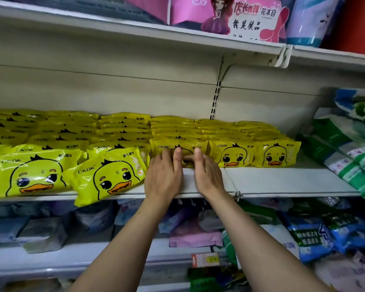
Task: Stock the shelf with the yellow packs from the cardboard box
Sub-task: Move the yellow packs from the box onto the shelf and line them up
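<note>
the shelf point(282, 182) already carries many rows of yellow packs point(122, 131), so the stocking looks far along; bare board remains at its right front. the left hand point(163, 175) and right hand point(207, 173) press with straight fingers against the front pack point(178, 145) of a middle row, clasping nothing. the cardboard box is out of view. one loose pack point(105, 178) tilts over the shelf edge, and green bags point(346, 157) crowd the right end.

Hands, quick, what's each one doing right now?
Left hand: open, straight fingers pressing the front yellow pack.
Right hand: open, fingers against the same pack.
</note>
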A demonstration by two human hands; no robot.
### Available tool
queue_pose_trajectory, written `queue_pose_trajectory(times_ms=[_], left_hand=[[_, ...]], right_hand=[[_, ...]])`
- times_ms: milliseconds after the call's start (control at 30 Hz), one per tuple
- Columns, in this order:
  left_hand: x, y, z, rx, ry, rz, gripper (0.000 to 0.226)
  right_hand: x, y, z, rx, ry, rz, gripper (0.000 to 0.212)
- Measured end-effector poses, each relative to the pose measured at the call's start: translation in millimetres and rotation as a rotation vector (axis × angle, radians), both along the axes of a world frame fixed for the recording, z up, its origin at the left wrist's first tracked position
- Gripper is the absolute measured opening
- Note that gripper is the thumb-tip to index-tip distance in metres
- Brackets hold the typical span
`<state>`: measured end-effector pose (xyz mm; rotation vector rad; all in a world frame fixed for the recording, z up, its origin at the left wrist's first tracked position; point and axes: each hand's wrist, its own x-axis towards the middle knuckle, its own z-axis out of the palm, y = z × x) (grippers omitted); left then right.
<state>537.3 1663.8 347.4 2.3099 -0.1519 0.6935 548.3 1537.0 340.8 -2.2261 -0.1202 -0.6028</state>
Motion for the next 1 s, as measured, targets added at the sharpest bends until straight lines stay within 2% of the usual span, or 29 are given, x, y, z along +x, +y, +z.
queue_pose_trajectory(times_ms=[167, 333, 733, 1000], left_hand=[[-2, 0, -4, -0.042, -0.016, -0.008, 0.073], [8, -2, 1, -0.085, 0.029, -0.035, 0.076], [-1, 0, -3, -0.047, -0.003, -0.033, 0.075], [2, -2, -3, -0.034, -0.018, -0.033, 0.075]], right_hand=[[-1, 1, -3, 0.058, -0.009, 0.033, 0.074], [0, 2, 7, 0.024, 0.105, 0.045, 0.062], [-10, 3, 4, 0.103, 0.030, 0.048, 0.067], [-8, 2, 4, 0.075, 0.049, 0.034, 0.061]])
